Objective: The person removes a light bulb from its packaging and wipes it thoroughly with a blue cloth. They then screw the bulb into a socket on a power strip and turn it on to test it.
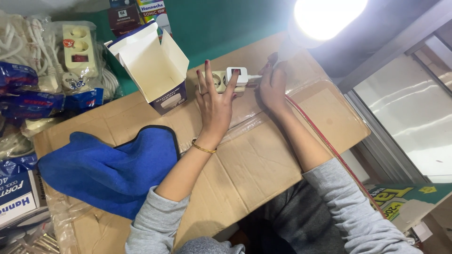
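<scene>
— What were the hands doing at the socket strip?

— The left hand [214, 101] lay flat, fingers spread wide, its grip open and holding nothing; the fingertips pressed on the cream socket strip [220, 81], seemingly to pin it in place on the cardboard box [245, 164] that served as a table. The right hand [273, 84] was curled beside the white adapter [237, 75] plugged into that strip, at the base of a lit bulb [325, 19]; whether its grip was closed on the bulb's neck could not be told, as glare hid the fingers.

— And the materials around them?

— The strip and adapter were hard, glossy plastic, the adapter bearing a small red switch. The box top was rough brown card with shiny clear tape [263, 113] along its seam. A thin red cord [329, 146] ran along the right forearm. Just behind the left hand stood an open white carton [153, 66], flaps up and hollow, probably the bulb's packaging. A soft blue cloth [108, 169] lay crumpled beside the left forearm. Well off to the left, bagged socket strips [77, 51] with coiled white leads were heaped in clear wrappers.
</scene>
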